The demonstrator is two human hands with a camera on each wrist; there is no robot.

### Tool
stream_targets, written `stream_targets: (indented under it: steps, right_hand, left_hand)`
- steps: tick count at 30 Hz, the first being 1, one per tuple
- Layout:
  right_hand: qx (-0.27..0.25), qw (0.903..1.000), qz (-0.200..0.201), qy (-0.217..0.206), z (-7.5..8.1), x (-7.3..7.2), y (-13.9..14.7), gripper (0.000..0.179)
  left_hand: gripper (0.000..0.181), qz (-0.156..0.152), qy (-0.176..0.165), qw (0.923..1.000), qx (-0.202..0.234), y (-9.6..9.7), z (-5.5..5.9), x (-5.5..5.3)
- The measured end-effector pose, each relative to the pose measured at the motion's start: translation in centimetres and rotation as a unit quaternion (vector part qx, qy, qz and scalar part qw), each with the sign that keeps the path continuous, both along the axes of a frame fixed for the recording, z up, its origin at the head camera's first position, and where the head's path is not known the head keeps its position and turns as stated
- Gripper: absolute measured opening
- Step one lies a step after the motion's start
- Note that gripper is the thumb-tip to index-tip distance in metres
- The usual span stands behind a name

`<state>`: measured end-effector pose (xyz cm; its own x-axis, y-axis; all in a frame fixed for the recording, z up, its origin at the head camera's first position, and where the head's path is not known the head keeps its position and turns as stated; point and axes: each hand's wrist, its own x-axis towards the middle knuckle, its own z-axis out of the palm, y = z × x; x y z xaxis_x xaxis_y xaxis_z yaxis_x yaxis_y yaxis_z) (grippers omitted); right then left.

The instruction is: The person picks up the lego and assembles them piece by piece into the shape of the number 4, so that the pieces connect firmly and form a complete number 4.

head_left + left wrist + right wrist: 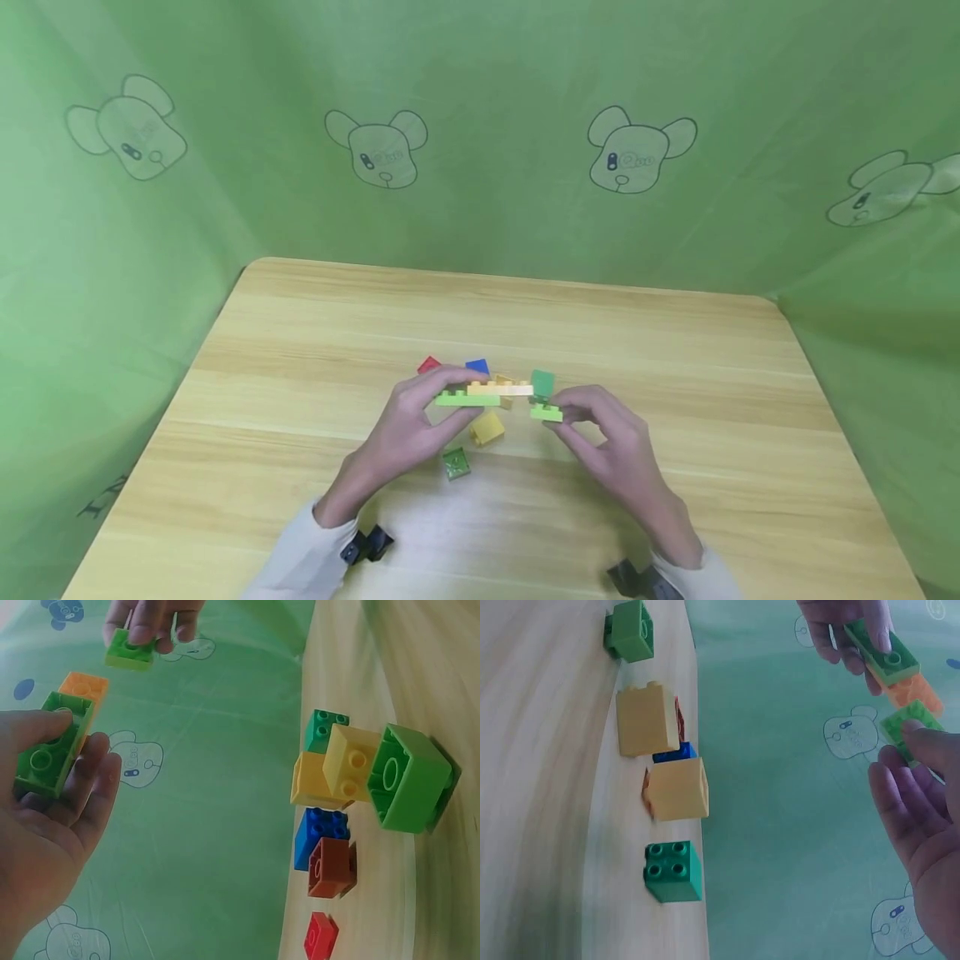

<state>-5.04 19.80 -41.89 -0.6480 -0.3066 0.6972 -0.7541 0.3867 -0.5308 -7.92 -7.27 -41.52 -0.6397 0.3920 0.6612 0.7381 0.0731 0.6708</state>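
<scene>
Between its thumb and fingers, my left hand (405, 423) grips a long light green brick (467, 401). An orange brick (512, 390) is joined to it from above, offset so its end sticks out to the right. My right hand (611, 437) pinches a small light green brick (545, 413) between thumb and fingertips, slightly lower than the orange end and just right of it. Both hands are raised over the table. In the left wrist view the hollow underside of the long green brick (64, 746) shows, with the thumb pressed on it.
On the wooden table (300, 333) lie a green brick (456, 463), a yellow brick (488, 428), another yellow brick (309, 780), a blue brick (477, 366), a teal brick (543, 382), a red brick (321, 936) and a reddish-brown brick (330, 868). Green curtains surround the table.
</scene>
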Motion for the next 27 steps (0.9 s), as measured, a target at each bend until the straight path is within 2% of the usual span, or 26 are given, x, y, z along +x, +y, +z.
stream_targets:
  steps: [5, 16, 27]
  right_hand:
    - [-0.011, 0.9988, 0.012, 0.046, 0.1, -0.3, -0.5, 0.036]
    - [-0.022, 0.9985, -0.008, 0.049, 0.4, -0.1, -1.0, 0.041]
    - [-0.042, 0.9971, 0.005, 0.063, 0.7, -0.3, -1.2, 0.042]
  left_hand:
    - [0.042, -0.008, 0.002, 1.0000, 0.004, 0.2, 0.1, 0.1]
    - [0.039, -0.037, -0.009, 0.9993, 0.006, 0.9, 0.2, 0.3]
    - [0.040, -0.027, -0.004, 0.9996, -0.003, 1.1, 0.5, 0.2]
